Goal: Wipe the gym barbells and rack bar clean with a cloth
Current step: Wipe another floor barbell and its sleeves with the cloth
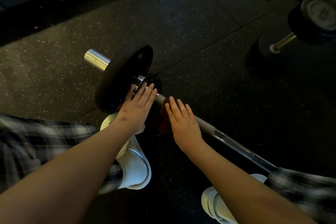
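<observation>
Wiping cloth (163, 123): dark red, soft and bunched, draped over the barbell (227, 140) just beside the plate (116, 82), with a loose thread trailing below.
Bar: lies on the floor (181, 23); dull grey steel shaft, matte near the cloth and glossy farther along; polished collar (139, 82); smooth bright sleeve (96, 59).
Disc: black, round, with a grip slot.
Right hand (183, 123): fingers straight, laid flat over the cloth, curling round nothing.
Left hand (138, 107): fingers straight, flat against the collar, holding nothing.
Ground: black rubber, pale-speckled, seamed.
</observation>
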